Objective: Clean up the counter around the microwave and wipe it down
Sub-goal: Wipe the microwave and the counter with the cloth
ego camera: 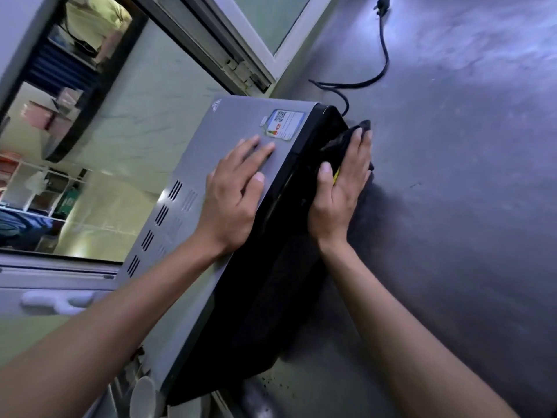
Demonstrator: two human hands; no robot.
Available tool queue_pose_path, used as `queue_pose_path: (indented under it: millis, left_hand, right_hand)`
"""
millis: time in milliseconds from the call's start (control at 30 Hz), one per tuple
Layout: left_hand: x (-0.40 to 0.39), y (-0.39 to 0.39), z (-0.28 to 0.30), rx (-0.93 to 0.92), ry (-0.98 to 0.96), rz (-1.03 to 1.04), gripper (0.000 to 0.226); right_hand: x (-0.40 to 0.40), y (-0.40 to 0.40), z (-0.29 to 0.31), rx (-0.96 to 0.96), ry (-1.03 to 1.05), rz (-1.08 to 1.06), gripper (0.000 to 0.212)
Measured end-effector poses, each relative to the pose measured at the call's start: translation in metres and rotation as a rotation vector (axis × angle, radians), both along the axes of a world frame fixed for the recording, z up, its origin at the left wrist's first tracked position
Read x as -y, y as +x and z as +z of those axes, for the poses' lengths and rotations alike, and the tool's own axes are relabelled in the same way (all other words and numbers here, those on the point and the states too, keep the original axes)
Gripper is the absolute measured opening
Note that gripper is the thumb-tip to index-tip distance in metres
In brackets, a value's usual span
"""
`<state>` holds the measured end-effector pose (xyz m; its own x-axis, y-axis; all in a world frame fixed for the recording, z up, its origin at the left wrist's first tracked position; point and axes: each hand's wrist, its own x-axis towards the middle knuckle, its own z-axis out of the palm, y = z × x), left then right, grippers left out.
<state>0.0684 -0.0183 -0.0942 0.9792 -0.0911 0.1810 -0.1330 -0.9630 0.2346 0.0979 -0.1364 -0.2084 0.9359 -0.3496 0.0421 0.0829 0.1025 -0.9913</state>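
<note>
The right hand (pixel 342 188) lies flat with fingers straight and close together, pressing a dark cloth (pixel 337 146) against the black front face of the microwave (pixel 229 164); a small yellow bit shows under the palm, beside the thumb. The left hand (pixel 235 200) rests palm-down on the microwave's grey top, fingers spread and straight, holding nothing.

The microwave sits on the dark counter (pixel 467 206), running from the near bottom edge of the view away to the far middle. Rows of vent slots (pixel 156 227) line its left side. On the far part of its top there is a sticker (pixel 283 123) with a QR code and a coloured energy scale; the print is too small to read. A small triangular mark (pixel 216 105) sits at the far left corner of the top.

A black power cord (pixel 373 70) leaves the far end of the microwave and curves across the counter to a plug (pixel 382 3) at the far edge. Dark specks (pixel 280 384) lie on the counter near the microwave's near corner. To the right of the hands the counter spreads wide.

Left of the microwave a window frame (pixel 250 52) stands close behind its far corner, and a pale handle (pixel 57 300) shows lower at the near left. A white rounded object (pixel 143 396), partly hidden, sits at the near bottom edge.
</note>
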Motion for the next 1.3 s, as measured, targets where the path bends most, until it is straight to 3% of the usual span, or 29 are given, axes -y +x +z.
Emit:
queue_pose_path:
  millis: [767,967,1300]
  left_hand:
    - [-0.003,0.002,-0.004,0.005,-0.036,0.033,0.048]
    - [0.0,-0.001,-0.002,-0.008,-0.029,0.024,0.046]
    - [-0.002,-0.003,-0.001,0.008,-0.024,-0.01,0.044]
  right_hand:
    - [-0.112,-0.299,-0.024,0.031,-0.095,0.314,0.068]
    - [-0.102,-0.265,-0.034,0.083,-0.118,0.287,0.067]
    - [-0.029,-0.082,-0.025,0.075,-0.13,0.138,0.07]
